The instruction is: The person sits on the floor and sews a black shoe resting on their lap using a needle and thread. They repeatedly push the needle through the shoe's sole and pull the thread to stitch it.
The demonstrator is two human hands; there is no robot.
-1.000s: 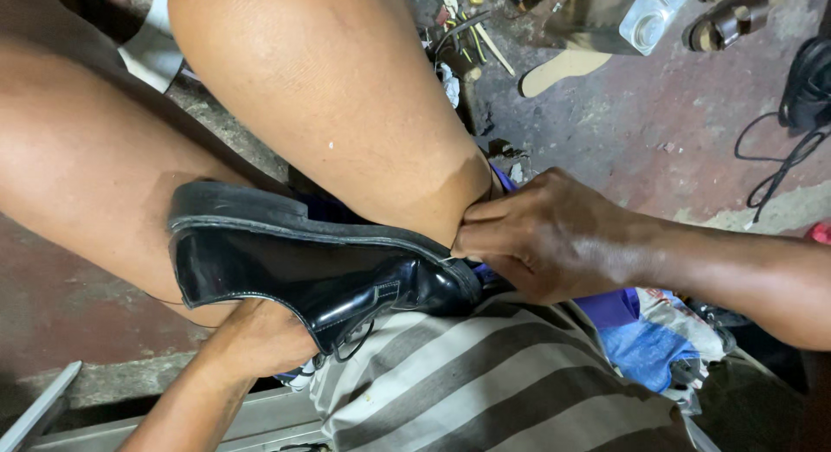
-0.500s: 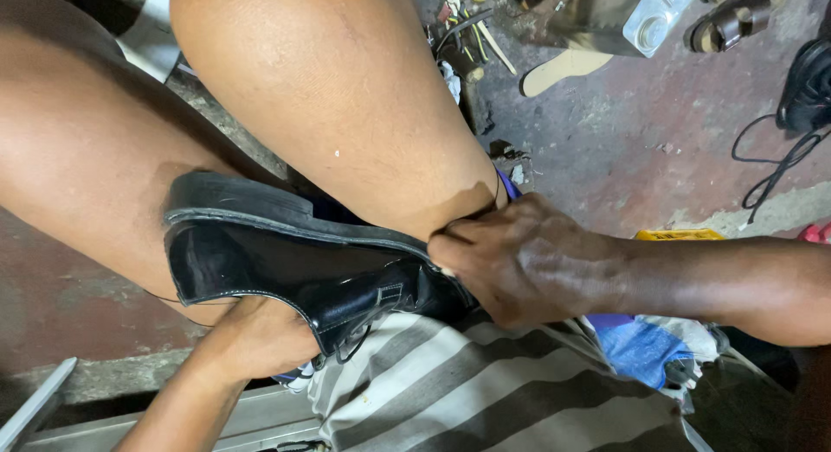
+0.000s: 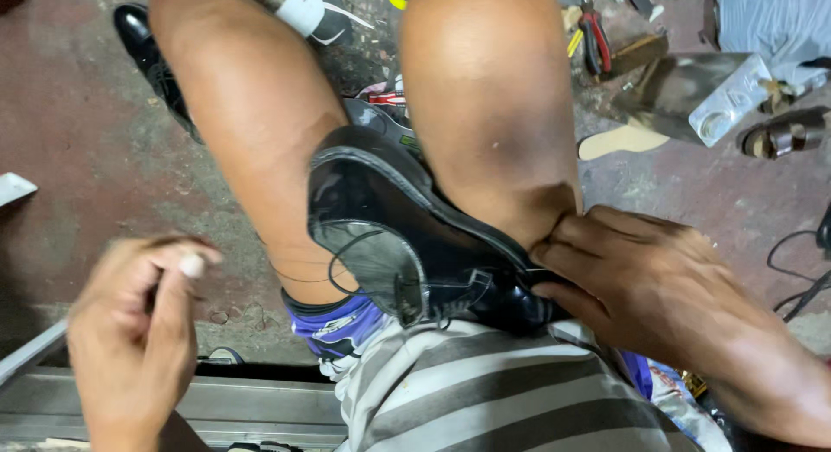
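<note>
A black leather shoe is wedged between my bare knees, sole edge up and laces hanging loose. My right hand grips its rear end against my right leg. My left hand is raised at the lower left, away from the shoe, with its fingers closed around a small pale-tipped object that is too blurred to name. A thin dark thread runs from the shoe across my left leg towards that hand.
A second black shoe lies on the concrete floor at the top left. Red-handled pliers, a pale insole, a clear plastic container and a brown sandal lie at the top right. A metal ledge runs below.
My left hand has come out from under the shoe and drawn away to the lower left. My right hand stays on the shoe. The view has swung left.
</note>
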